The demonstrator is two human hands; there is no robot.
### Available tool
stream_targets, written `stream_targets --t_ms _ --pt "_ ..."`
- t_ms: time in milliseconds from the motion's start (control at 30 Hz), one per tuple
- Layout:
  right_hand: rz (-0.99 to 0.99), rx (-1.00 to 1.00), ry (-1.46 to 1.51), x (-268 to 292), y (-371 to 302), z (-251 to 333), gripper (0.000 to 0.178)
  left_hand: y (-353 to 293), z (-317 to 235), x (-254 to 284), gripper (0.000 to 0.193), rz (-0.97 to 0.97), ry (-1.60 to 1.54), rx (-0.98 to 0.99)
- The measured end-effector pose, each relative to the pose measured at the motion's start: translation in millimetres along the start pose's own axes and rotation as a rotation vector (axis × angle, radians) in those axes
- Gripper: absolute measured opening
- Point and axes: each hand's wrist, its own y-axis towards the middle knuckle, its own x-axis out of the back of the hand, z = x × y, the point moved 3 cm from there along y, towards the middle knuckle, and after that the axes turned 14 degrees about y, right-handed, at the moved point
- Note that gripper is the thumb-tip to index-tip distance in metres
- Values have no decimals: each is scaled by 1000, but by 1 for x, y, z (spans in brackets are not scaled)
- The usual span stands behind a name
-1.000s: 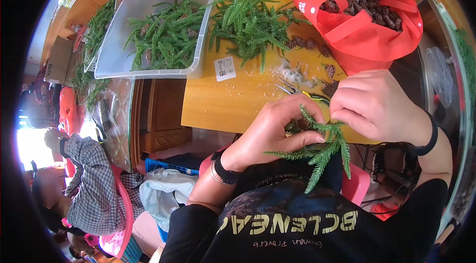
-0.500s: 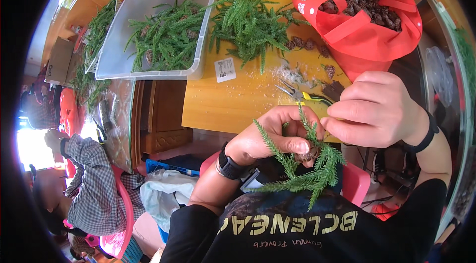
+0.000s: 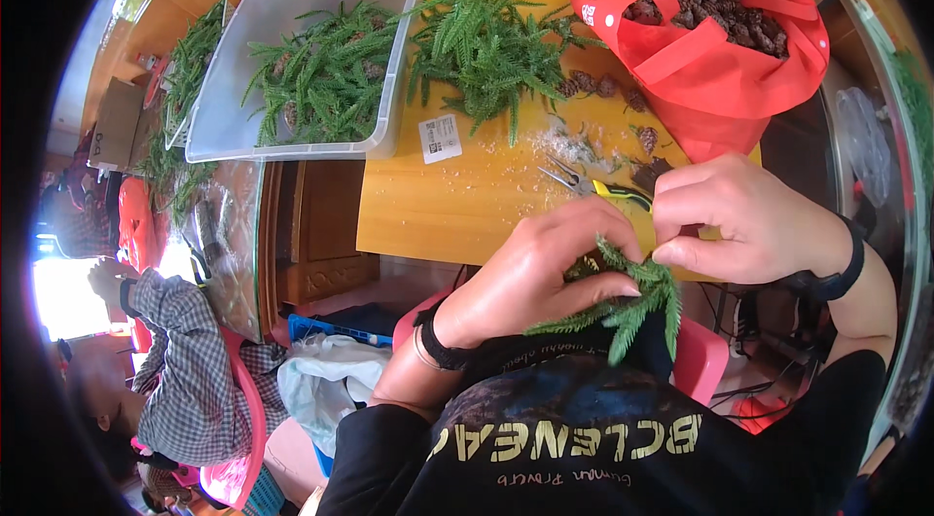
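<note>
My left hand [image 3: 535, 268] is closed on a green artificial pine sprig [image 3: 637, 317] in front of my chest, its needled tips hanging below the fingers. Thumb and fingertips of my right hand [image 3: 749, 219] are pinched together at the sprig's upper right edge. What lies in that pinch is too small to make out. Any pine cone within the sprig is hidden by the fingers and needles. Just beyond my hands, pliers [image 3: 593, 185] with yellow and black handles lie on the yellow table [image 3: 428, 210].
A clear plastic bin [image 3: 292, 148] of sprigs with cones stands at the far left. Beside it lies a pile of green sprigs [image 3: 486, 54]. A red bag [image 3: 725, 93] full of pine cones [image 3: 715, 5] stands far right. Another person [image 3: 195, 360] sits at left.
My left hand has rolled over, and the sprig has turned with it, so its cone no longer shows. My right hand has shifted slightly down and stays pinched beside it.
</note>
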Motion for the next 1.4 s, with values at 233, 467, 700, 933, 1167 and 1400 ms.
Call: stream_targets --t_ms 233,467,700,933,1167,1400 --pt "-284 403 -268 0 -4 5 18 -9 11 -10 29 58 -947 422" --pt "-323 676 -510 -7 -6 9 16 -11 13 -18 34 129 -1091 500" --pt "-287 414 -294 -3 -6 7 13 -9 15 -14 26 123 -801 353" --pt "-139 -235 317 2 -3 -6 6 2 5 -1 26 -21 -44 47" --pt "-349 495 -367 -2 -4 6 13 -10 10 -11 29 24 -978 443" --pt "-312 649 -488 -3 -6 11 12 -13 20 -16 27 236 -1034 302"
